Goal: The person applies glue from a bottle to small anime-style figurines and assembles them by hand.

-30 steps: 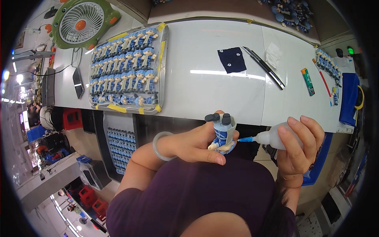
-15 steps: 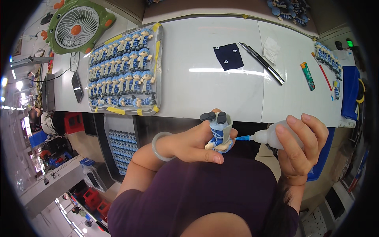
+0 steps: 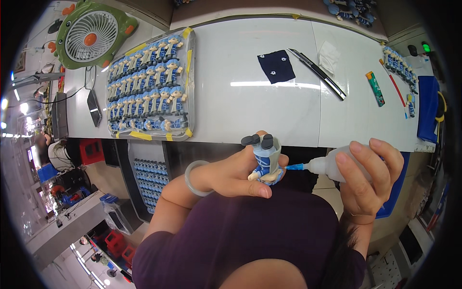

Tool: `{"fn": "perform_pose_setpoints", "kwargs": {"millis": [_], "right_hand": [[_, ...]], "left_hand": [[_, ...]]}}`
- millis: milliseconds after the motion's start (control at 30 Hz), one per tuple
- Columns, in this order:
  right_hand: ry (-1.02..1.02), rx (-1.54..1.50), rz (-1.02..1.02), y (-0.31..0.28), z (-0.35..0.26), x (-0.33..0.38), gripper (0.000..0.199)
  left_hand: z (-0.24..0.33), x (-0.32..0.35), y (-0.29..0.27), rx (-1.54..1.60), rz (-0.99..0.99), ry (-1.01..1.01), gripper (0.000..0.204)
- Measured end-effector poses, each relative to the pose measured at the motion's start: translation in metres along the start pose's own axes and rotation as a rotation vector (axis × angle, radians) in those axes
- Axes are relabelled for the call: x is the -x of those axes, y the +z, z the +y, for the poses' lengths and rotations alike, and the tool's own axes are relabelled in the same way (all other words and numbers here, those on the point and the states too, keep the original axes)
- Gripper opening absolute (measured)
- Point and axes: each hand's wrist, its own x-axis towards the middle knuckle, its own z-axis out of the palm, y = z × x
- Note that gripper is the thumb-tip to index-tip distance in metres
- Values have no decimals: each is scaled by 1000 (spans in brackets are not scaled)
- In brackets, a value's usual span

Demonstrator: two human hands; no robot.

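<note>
While the left hand (image 3: pixel 236 174) grips the figurine (image 3: pixel 264 156), fingers hide its back (partly).

A tray (image 3: pixel 188 86) of figurines lies on the bench (image 3: pixel 240 111) at left, a fan (image 3: pixel 91 36) behind it. A cloth (image 3: pixel 275 67) and knife (image 3: pixel 317 73) lie to the right. Before the bench, the left hand (image 3: pixel 236 173) holds a figurine (image 3: pixel 265 159), a bottle (image 3: pixel 332 166) just right of it.

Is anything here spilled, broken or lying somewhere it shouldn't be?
Nothing stands out. The left hand holds a small blue figurine, the right hand points a glue bottle at it, and the tray of figurines on the white table lies in tidy rows.
</note>
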Motion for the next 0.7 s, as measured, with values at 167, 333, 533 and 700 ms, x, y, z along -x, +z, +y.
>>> {"fn": "perform_pose_setpoints", "kwargs": {"millis": [167, 333, 533, 700], "right_hand": [[153, -171, 92, 19, 20, 6, 29], [589, -808, 195, 39, 26, 24, 28], [759, -1420, 2, 51, 10, 22, 29], [805, -1692, -140, 64, -7, 8, 24]], "left_hand": [[-4, -3, 1, 97, 9, 56, 50], [-5, -8, 1, 193, -52, 67, 46], [-7, -6, 0, 320, -40, -15, 44], [3, -3, -1, 237, -12, -192, 51]]}}
